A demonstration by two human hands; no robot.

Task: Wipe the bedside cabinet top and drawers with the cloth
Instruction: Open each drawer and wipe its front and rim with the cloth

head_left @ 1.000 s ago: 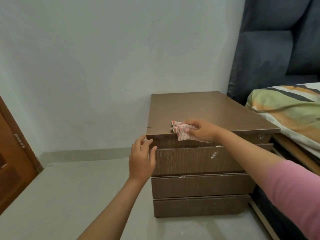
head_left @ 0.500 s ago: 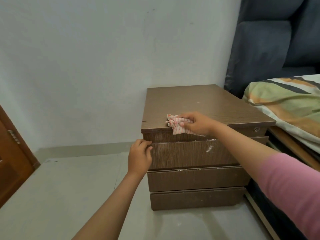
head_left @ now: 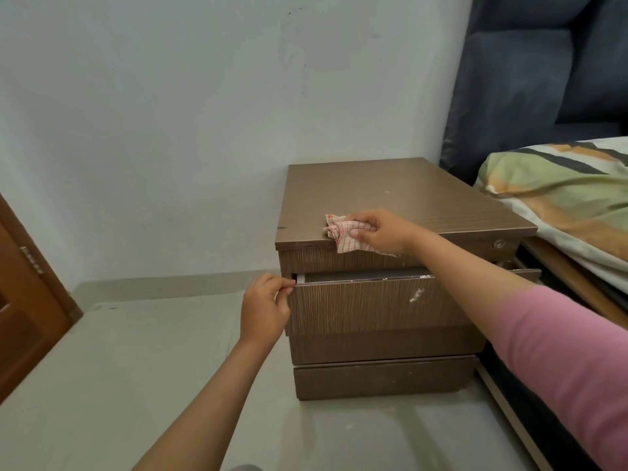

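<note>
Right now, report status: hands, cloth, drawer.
Left hand pinches top drawer at its left edge; drawer slightly open. Right hand holds cloth on cabinet top front edge. Nothing in the way.

Pale wall (head_left: 170, 113), grey floor (head_left: 119, 368), bed (head_left: 560, 198) rt.

Soft even indoor light, dim and slightly grey, faint shadows under the cabinet (head_left: 401, 198) top, no glare, mild wide-angle bending at edges, slightly soft detail
</note>
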